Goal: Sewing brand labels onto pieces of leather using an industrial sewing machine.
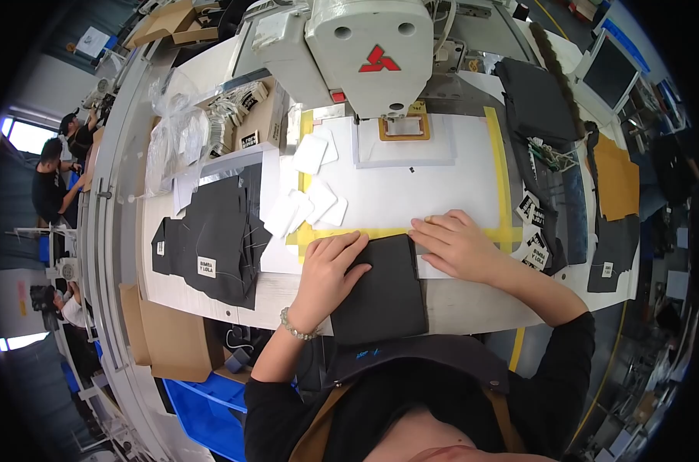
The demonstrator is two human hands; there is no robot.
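A folded black fabric panel [382,289] lies over the near edge of the white table, directly in front of me. At its far left corner, my left hand [330,269] rests with fingers stretched out and the thumb on the cloth. My right hand [457,245] touches the far right corner, its fingers spread and laid flat beside the panel's edge. Beyond both hands a white sheet [457,189] bordered with yellow tape lies under a large sewing machine [368,46]. The machine's brass-coloured frame [403,128] sits on a clear plate.
Several white rounded cards [309,154] are scattered left of the sheet. A stack of black fabric pieces [218,239] lies further left, below a cardboard box [249,123] of labels. Loose labels [536,250] and more black pieces [538,100] are at right. A blue bin [203,416] stands below.
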